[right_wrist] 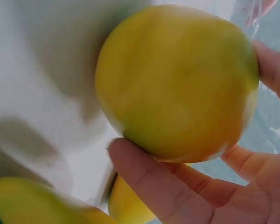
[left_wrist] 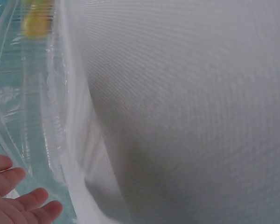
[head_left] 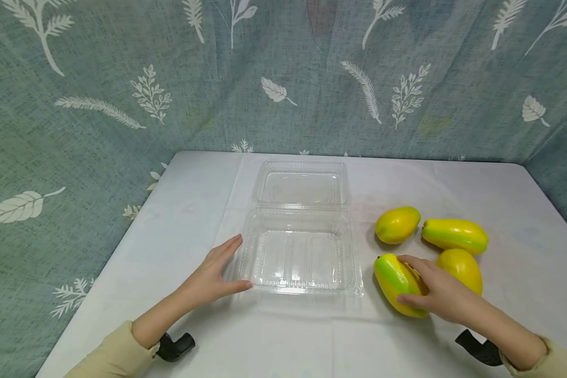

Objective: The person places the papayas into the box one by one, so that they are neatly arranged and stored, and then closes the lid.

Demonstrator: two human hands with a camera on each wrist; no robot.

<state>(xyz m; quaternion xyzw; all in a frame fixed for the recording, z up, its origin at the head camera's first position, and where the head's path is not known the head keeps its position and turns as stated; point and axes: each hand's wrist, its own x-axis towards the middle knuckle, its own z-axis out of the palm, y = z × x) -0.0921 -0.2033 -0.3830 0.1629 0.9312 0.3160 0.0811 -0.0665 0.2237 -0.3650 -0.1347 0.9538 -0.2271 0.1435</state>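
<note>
On the white tabletop, my right hand (head_left: 441, 289) grips a yellow-green papaya (head_left: 397, 283), thumb on its near side and fingers over the far side. The right wrist view shows the papaya (right_wrist: 177, 84) large between thumb and fingertips. My left hand (head_left: 212, 273) is spread beside a clear plastic clamshell box (head_left: 297, 290), its thumb tip right at the near left corner and its fingers along the left side. The box's lid (head_left: 304, 205) lies folded back, away from me. In the left wrist view, straight fingers (left_wrist: 9, 179) show near the box wall.
Right of the box lie a smaller papaya (head_left: 397, 224), a long one (head_left: 455, 235) and a round yellow fruit (head_left: 460, 270), partly behind my right hand. A green leaf-patterned cloth (head_left: 283, 121) hangs behind the table (head_left: 193, 184) and along its sides.
</note>
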